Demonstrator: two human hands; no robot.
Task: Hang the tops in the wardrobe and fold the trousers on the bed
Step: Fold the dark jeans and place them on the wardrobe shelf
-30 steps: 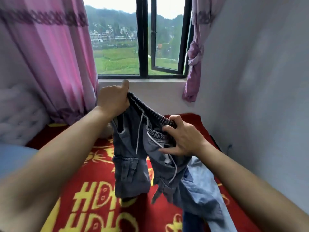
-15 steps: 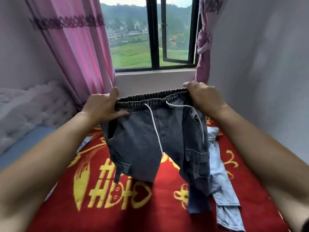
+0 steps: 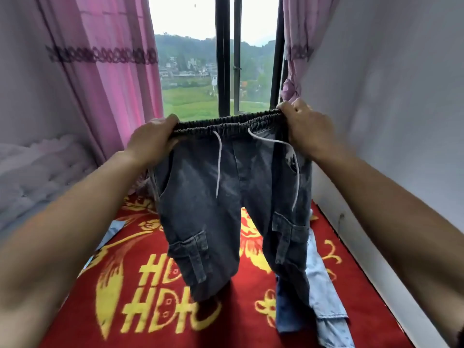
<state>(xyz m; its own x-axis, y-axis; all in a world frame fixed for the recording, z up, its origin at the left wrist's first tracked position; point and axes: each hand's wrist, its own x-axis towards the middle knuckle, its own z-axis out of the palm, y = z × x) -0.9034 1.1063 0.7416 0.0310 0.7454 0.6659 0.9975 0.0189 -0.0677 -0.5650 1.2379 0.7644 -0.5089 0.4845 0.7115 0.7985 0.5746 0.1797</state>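
Trousers held up, light jeans behind, window beyond

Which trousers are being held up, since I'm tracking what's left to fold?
The dark grey cargo trousers, waistband gripped by both hands; the light blue pair lies on the bed.

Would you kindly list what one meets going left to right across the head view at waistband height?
Pink curtain → left hand → dark grey cargo trousers → right hand → white wall.
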